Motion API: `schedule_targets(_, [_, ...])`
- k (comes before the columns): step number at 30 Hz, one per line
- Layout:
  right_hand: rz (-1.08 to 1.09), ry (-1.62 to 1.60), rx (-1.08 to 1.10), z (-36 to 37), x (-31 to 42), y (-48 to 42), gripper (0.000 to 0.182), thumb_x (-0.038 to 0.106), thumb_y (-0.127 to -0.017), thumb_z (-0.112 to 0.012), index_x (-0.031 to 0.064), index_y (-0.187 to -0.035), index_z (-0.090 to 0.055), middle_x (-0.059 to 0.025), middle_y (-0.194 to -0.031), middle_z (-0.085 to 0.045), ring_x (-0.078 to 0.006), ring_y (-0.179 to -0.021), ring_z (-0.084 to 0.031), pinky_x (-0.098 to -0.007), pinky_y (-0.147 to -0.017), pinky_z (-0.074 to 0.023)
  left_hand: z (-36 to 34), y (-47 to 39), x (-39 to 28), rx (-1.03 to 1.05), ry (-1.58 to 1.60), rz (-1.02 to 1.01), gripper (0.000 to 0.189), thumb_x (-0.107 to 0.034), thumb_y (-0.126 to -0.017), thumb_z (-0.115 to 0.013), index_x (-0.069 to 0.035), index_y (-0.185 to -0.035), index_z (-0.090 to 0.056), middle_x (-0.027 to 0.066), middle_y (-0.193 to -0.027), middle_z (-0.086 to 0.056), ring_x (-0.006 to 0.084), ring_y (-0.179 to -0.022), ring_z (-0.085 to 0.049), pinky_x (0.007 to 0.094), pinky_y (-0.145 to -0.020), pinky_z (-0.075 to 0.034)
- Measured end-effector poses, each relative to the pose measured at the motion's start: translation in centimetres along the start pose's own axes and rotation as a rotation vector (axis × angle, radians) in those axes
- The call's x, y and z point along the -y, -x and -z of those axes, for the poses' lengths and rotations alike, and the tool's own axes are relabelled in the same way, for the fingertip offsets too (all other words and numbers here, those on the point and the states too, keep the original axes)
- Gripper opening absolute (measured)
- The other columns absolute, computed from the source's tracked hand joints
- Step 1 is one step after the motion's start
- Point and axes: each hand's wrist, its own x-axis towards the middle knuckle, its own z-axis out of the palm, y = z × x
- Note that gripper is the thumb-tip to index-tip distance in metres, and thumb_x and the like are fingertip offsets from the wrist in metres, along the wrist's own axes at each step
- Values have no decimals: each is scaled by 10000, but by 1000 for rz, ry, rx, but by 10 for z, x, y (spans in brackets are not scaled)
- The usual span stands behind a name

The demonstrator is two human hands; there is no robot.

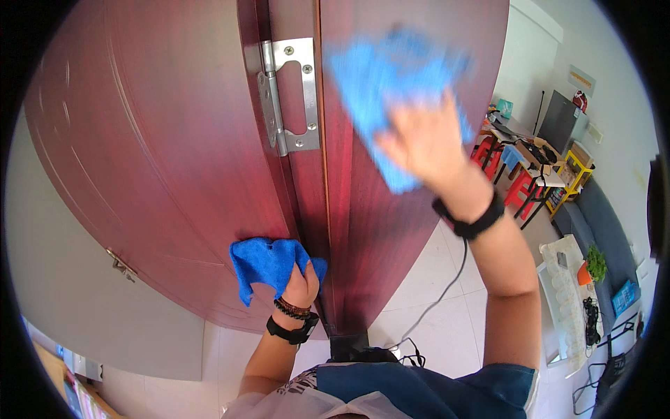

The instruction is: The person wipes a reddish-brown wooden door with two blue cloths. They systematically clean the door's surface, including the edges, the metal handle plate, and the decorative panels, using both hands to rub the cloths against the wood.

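My right hand [421,136] is spread over a light blue cloth [366,84] against the dark red wooden door frame panel [377,220], right of the hinge. Both this hand and its cloth are blurred. Lower down, my left hand [303,283] grips a darker blue cloth [264,262] at the edge of the reddish wooden door [188,157], near the gap by the frame. Between the two wooden surfaces, above my left hand, a steel door hinge [309,94] is screwed on. Each wrist wears a black band.
A door handle [121,264] sits at the door's far left edge. A cable [445,293] hangs from my right wristband. At the right are a cluttered table [552,180], red plastic stools [518,191], a grey sofa [602,209] and a low table with a potted plant [595,264].
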Motion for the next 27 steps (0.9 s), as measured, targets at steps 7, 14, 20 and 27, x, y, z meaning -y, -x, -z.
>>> schedule_targets(7, [43,-138,-197,-12,38,22,467,319,-796,-484,85,-1199,-463,-98,-1326,-411,-267,-1240,-366,-470,-998,-215,3,0,3,54,130,37,458,-121,-801,-569,86,-1189,-444,297,-1154,-469,448,-1093,-431,474,-964,-301])
schedule_targets(14, [431,30,130,-6,-20,9,406,271,-705,-557,202,-1105,-576,-40,-965,-558,-221,-996,-512,-460,-936,-353,12,10,3,79,127,-78,519,-271,-817,-528,84,-1185,-443,310,-1141,-471,455,-1061,-449,482,-956,-312])
schedule_targets(20, [-220,75,-523,8,-46,-95,482,292,-782,-503,130,-1234,-464,-172,-1208,-466,-365,-1157,-406,-548,-939,-305,5,29,5,45,280,220,542,-284,-862,-458,117,-1219,-387,335,-1183,-440,455,-1109,-427,459,-967,-318])
schedule_targets(27, [75,-155,-142,-15,49,-29,529,390,-757,-499,123,-1213,-491,-159,-1284,-427,-351,-1193,-384,-537,-974,-246,20,41,11,36,231,257,555,-291,-876,-461,126,-1231,-367,331,-1210,-424,456,-1124,-420,442,-973,-316])
